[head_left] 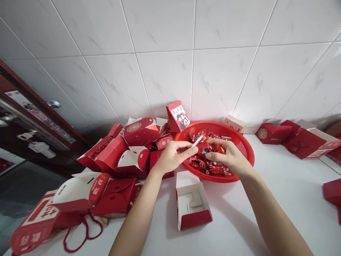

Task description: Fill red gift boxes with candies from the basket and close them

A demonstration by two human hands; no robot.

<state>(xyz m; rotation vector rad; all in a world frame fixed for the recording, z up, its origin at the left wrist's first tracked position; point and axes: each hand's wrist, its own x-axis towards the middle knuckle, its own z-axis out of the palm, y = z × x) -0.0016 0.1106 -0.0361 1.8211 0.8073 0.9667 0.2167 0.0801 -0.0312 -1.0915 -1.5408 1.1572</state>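
Both my hands are over a red plastic basket [246, 144] filled with red-wrapped candies [198, 163]. My left hand [172, 155] pinches a small piece with a white edge [197, 142] between thumb and fingers; its kind is not clear. Close beside it, my right hand [230, 156] has its fingers closed around a red wrapped candy [205, 148], and an orange bit shows by the fingers. Below the basket, between my forearms, an open red box [195, 219] with a white inside stands on the white surface, with nothing in it.
Several red gift boxes crowd the left, among them an open-topped box [133, 160] and a box with a purple cord [85, 231]. An upright printed box [178, 115] leans by the tiled wall [165, 78]. More boxes [274, 133] stand right. A dark cabinet with keys [39, 145] borders the left.
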